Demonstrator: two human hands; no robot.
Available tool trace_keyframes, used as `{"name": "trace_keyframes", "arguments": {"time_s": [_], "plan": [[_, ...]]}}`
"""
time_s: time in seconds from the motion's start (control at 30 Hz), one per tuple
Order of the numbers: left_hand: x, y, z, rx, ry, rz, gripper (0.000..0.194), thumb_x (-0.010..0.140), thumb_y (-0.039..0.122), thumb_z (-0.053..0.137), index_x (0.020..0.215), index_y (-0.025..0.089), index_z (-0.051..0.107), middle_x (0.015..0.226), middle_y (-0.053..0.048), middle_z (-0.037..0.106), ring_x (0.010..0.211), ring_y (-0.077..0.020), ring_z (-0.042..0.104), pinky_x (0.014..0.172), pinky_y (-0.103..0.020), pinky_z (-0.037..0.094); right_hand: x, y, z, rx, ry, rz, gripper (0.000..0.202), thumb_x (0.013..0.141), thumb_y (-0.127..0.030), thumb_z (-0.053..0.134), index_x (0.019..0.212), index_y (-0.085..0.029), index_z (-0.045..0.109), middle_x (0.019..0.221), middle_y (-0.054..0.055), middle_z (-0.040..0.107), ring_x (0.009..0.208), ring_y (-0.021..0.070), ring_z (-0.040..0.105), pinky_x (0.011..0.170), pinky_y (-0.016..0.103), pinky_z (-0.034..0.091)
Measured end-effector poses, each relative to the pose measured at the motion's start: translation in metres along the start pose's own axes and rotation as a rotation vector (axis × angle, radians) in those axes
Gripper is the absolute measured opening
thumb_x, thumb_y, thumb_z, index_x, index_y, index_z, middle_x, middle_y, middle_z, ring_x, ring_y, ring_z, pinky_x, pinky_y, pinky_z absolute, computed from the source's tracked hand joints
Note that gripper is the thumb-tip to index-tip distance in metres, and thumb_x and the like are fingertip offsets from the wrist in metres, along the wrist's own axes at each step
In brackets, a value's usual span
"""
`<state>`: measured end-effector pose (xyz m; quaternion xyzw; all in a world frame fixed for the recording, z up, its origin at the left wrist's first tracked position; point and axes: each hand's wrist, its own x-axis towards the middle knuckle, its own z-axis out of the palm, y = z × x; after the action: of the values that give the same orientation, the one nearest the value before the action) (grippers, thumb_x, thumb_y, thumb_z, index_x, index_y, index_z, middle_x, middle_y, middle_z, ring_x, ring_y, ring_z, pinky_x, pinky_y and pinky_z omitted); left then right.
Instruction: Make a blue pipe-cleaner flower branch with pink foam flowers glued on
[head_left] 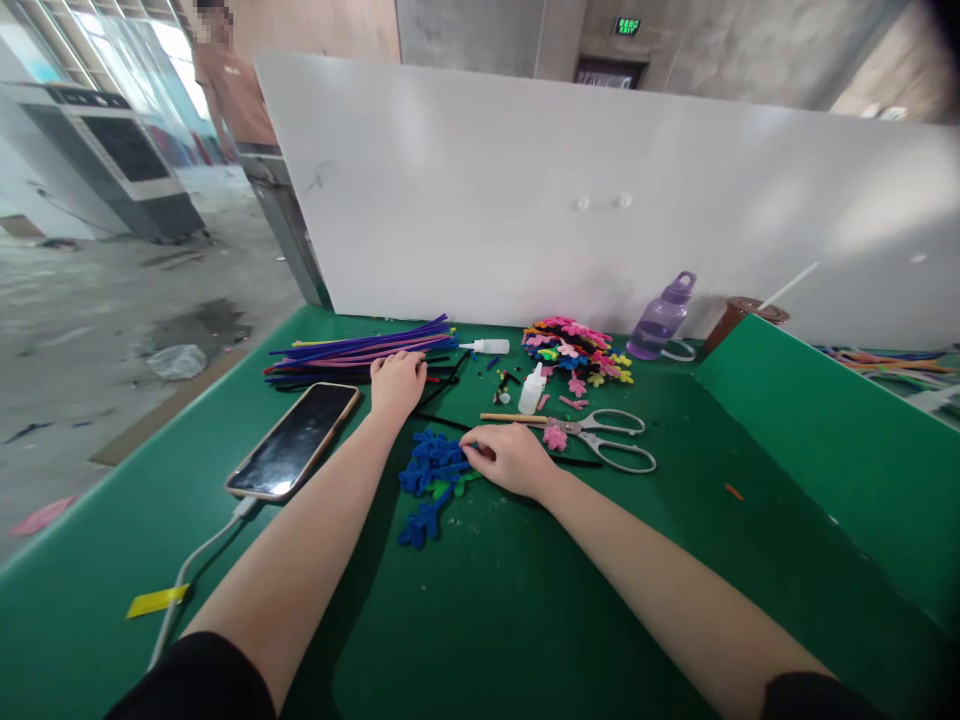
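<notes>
Two bare hands work over a green table, clock directions being taken from the gap between them, with twelve straight ahead. The right hand lies at four o'clock, palm down and fingers bent, its tips at the edge of the blue fuzzy flowers; whether thumb and finger pinch a stem, I cannot tell. Those flowers sit at about seven, with some green fuzzy pieces among them. At eleven the left hand rests with curled fingers at the near end of a bundle of fuzzy stems, mostly purple, pink and black; I cannot tell if it grasps any.

At three lie grey-handled scissors, a pink flower beside their blades. A small white bottle stands nozzle up at two, its contents hidden by the opaque wall; another, a lying bottle, points its nozzle left at one. Past them is a multicoloured flower heap.

Further out towards two stands a translucent purple water bottle, apparently with liquid in its lower part. Just beyond it, a brown cup holds a white straw; its drink cannot be made out. A phone lies at nine, cable attached.
</notes>
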<state>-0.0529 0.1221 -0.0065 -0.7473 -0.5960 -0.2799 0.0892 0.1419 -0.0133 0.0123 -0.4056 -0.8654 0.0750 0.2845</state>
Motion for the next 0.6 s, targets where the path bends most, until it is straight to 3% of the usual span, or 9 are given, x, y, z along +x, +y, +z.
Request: {"name": "trace_keyframes", "arguments": {"time_s": [0.1,0.2,0.37,0.6], "plan": [[0.001,-0.001,0.003,0.004,0.032,-0.016,0.034,0.088,0.027,0.036,0.116,0.018,0.054,0.122,-0.01,0.054,0.115,-0.0256,0.045,0.096,-0.04,0.033,0.0,0.0,0.0,0.011,-0.005,0.011,0.02,0.085,-0.022,0.047,0.09,-0.019,0.066,0.076,0.0,0.069,0.061,0.0108,0.058,0.058,0.021,0.038],[0.002,-0.005,0.009,0.015,0.023,-0.035,0.036,0.087,0.028,0.039,0.116,0.014,0.054,0.129,-0.013,0.048,0.122,-0.0277,0.038,0.101,-0.043,0.028,0.0,0.0,-0.001,0.014,-0.008,0.014,0.02,0.085,-0.022,0.047,0.09,-0.019,0.066,0.076,0.0,0.069,0.061,0.0111,0.058,0.058,0.022,0.038],[0.001,-0.008,0.015,0.032,-0.01,-0.056,0.03,0.086,0.03,0.04,0.104,0.017,0.06,0.12,-0.013,0.055,0.114,-0.0298,0.045,0.1,-0.049,0.027,0.0,0.0,-0.001,0.014,-0.006,0.014,0.019,0.084,-0.022,0.047,0.09,-0.019,0.066,0.075,0.0,0.069,0.062,0.0111,0.058,0.058,0.021,0.038],[0.0,-0.005,0.012,0.064,0.012,-0.085,0.03,0.086,0.021,0.036,0.107,0.015,0.056,0.105,-0.014,0.059,0.105,-0.0293,0.048,0.096,-0.048,0.03,0.0,0.0,0.0,0.035,-0.017,0.019,0.019,0.084,-0.021,0.048,0.089,-0.019,0.066,0.075,0.0,0.068,0.062,0.0107,0.058,0.058,0.021,0.039]]}}
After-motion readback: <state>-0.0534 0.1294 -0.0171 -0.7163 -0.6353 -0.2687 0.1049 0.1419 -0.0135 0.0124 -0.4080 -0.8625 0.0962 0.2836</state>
